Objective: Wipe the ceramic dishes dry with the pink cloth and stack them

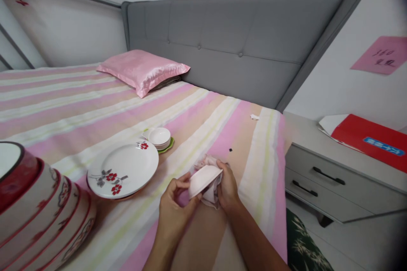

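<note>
A small white dish point(203, 178) is tilted between my two hands above the bed. My left hand point(178, 199) pinches its left edge between thumb and fingers. On the other side, my right hand point(229, 188) is closed around a crumpled pale pink cloth point(210, 194), pressed against the dish's far edge and underside. Its fingertips are partly hidden behind the dish. Left of my hands lies a white plate with red flowers point(127, 169). Just behind that plate, a stack of small white dishes point(159, 136) rests on a green leaf-shaped plate point(168, 147).
Red-rimmed bowls point(47, 203) are stacked at the left front. The striped bedspread point(133, 116) carries a pink pillow point(143, 67), a white scrap point(254, 117) and a small black bit point(230, 150). A grey nightstand point(337, 186) holding a red bag point(372, 139) stands right of the bed.
</note>
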A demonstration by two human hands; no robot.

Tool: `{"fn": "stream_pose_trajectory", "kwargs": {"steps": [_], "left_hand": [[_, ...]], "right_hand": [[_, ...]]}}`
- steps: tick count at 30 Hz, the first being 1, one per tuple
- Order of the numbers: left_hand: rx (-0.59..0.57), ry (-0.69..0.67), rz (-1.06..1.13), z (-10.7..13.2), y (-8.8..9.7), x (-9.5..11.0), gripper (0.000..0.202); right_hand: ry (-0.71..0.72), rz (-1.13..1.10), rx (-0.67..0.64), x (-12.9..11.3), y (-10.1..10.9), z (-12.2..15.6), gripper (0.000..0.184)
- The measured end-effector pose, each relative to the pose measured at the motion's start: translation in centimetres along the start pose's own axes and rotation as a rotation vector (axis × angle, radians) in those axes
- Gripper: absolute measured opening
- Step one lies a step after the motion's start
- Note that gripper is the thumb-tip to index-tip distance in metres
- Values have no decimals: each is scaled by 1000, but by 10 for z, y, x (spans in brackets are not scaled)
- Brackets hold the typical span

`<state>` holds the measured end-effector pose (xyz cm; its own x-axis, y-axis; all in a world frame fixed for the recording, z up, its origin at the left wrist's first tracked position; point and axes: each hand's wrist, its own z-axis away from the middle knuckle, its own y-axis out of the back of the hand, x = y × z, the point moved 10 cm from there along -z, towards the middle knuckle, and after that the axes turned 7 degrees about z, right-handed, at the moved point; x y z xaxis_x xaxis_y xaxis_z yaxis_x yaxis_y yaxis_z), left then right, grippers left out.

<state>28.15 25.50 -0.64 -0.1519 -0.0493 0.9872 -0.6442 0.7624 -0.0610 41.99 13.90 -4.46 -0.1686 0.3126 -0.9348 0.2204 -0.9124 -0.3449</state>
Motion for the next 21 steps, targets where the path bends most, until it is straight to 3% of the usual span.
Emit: {"fn": "stream_pose_trajectory", "kwargs": {"steps": [3,8,14,21], "left_hand": [[-90,135,146,-1,-10,-14,32],[-161,142,53,2,-15,-9,53],[-174,-181,-319,9,-16,27,39],[134,-478,-567,18,6,56,37]], "right_hand": [[-102,-51,36,8,2,2,21],[-208,-143,54,10,0,6,20],[-219,-172,107,14,8,4,31],[-239,-327,53,8,-1,6,37]]}}
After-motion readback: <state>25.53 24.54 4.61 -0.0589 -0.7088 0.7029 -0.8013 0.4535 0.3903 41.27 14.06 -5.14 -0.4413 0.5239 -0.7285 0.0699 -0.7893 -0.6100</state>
